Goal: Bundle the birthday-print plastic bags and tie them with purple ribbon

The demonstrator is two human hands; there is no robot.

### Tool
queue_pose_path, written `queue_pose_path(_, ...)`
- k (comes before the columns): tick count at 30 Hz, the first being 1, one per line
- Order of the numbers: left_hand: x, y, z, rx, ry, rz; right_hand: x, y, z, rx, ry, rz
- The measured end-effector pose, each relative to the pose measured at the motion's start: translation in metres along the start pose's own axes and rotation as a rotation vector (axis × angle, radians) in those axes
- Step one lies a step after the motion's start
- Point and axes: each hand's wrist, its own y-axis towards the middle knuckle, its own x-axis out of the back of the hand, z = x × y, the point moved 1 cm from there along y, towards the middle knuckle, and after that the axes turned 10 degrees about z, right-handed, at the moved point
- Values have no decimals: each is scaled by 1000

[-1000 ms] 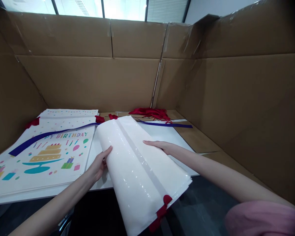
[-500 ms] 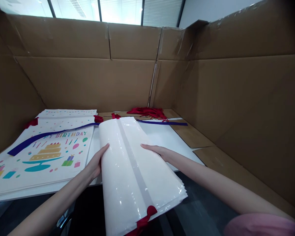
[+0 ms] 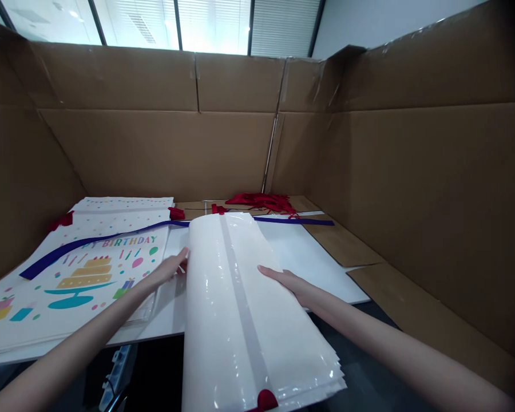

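A thick stack of glossy white sheets [image 3: 214, 297], folded over along its left side, lies across the board's front edge and overhangs it. A grey band runs down its face, with a red ribbon [image 3: 266, 399] at the near end. My right hand [image 3: 285, 281] grips the stack's right side, thumb on top and fingers hidden beneath. At the rounded left side is my left hand [image 3: 174, 268], its fingers partly hidden behind the fold. A long dark blue strip [image 3: 75, 244] passes behind the stack.
Printed birthday sheets [image 3: 77, 274] with red ribbons lie at the left on a white board [image 3: 300, 252]. A red ribbon pile [image 3: 264, 201] sits at the back. Cardboard walls [image 3: 163, 151] enclose the back and sides. Below the front edge is a blue plastic item [image 3: 117, 372].
The stack has shifted slightly right in view and stands straighter. My left hand's grip has loosened at the fold. My right hand has moved a little right and down with the stack.
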Motion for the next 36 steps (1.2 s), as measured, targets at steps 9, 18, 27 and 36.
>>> queue_pose_path(9,67,121,-27,-205,249,-131,1,-3,-3,-20,15,-47)
queue_pose_path(18,101,121,1,-108,267,-79,4,0,-5,-51,2,-63)
queue_pose_path(27,65,148,-48,-129,46,149,3,0,-4,-19,23,-56)
queue_pose_path(36,55,128,-30,-67,-185,-59,3,0,-4,-14,39,-32)
